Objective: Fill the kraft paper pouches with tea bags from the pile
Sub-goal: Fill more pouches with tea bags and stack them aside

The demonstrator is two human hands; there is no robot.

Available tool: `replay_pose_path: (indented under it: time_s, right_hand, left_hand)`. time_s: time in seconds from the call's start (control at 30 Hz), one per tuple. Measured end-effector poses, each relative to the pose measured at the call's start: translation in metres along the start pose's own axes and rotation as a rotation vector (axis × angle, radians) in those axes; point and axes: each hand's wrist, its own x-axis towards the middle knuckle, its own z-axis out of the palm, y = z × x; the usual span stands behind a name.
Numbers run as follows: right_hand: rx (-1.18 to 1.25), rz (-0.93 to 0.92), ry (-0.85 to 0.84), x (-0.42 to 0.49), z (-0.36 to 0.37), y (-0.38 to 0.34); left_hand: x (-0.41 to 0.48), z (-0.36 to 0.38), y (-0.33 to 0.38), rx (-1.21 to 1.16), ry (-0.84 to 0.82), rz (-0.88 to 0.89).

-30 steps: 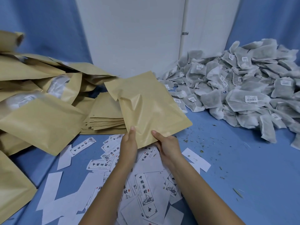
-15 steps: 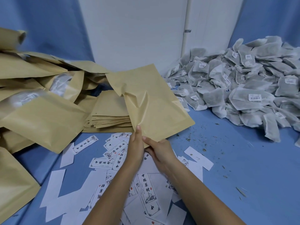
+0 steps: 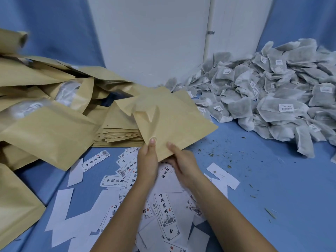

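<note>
Kraft pouch point(image 3: 172, 120), centre frame, creased | left hand point(image 3: 147, 160) and right hand point(image 3: 183, 162) fingers pinch its near corner | risk: corner-only pinch may slip or tear paper

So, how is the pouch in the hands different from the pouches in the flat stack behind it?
The held pouch is up in the air and tilted, pinched at its lower corner by the left hand and right hand; the stack lies flat on the table. The held pouch is creased, with one top corner bent; the stack looks smooth and even. Both are plain brown paper and look empty.
</note>
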Motion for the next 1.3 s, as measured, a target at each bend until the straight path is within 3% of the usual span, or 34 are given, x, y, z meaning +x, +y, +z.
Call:
replay_pose_path:
  time_s: [0.1, 0.17, 0.5, 0.7, 0.83, 0.97, 1.1, 1.3]
  right_hand:
    - [0.051, -0.103, 0.255, 0.009, -0.018, -0.022]
    - [0.115, -0.13, 0.336, 0.015, -0.033, -0.033]
    - [0.268, -0.063, 0.276, 0.028, -0.047, -0.037]
    - [0.129, -0.06, 0.279, 0.025, -0.054, -0.039]
    - [-0.332, -0.189, 0.362, 0.023, -0.054, -0.041]
    - [-0.352, -0.18, 0.247, 0.018, -0.05, -0.042]
    - [-0.402, -0.287, 0.208, 0.018, -0.032, -0.05]
    - [-0.126, -0.245, 0.032, 0.011, 0.059, -0.048]
  left_hand:
    - [0.005, -0.012, 0.006, 0.157, 0.043, 0.05]
    - [0.008, -0.018, 0.007, 0.223, 0.015, 0.072]
    - [0.015, -0.034, 0.013, 0.213, -0.089, 0.044]
    - [0.017, -0.037, 0.014, 0.136, -0.062, 0.0]
    - [0.019, -0.043, 0.013, 0.117, -0.072, -0.016]
    - [0.019, -0.043, 0.013, 0.11, -0.064, 0.051]
    - [0.023, -0.055, 0.033, 0.122, -0.092, 0.1]
    - [0.027, -0.12, 0.1, 0.105, 0.031, 0.156]
